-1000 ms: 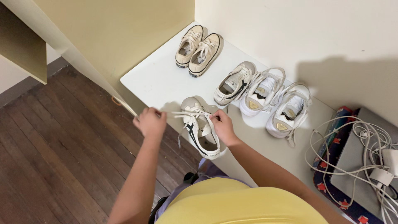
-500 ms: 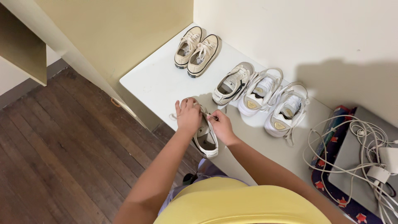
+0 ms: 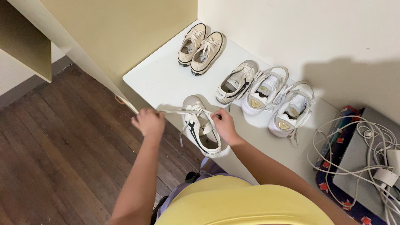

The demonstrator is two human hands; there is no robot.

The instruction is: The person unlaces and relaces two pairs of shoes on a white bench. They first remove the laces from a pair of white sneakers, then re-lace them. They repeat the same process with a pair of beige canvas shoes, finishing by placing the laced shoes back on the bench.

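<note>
A single head-worn camera looks steeply down from above the person's chest, facing forward toward the wall corner. It sits at arm's length above the white counter (image 3: pixel 158 81), which runs diagonally from upper middle to lower right, with dark wooden floor (image 3: pixel 54 146) filling the left; there is no second view to overlap

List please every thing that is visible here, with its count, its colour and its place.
sneaker with black stripes: 1, white, front edge of shelf
lace: 1, white, stretched between both hands
matching sneaker: 1, white and black, mid shelf
white sneakers: 2, by wall
cream sneakers: 2, far corner
shelf: 1, white
cables: tangle, white, right
floor: dark wood, left
left hand: 1, gripping lace
right hand: 1, on lace at sneaker
</note>
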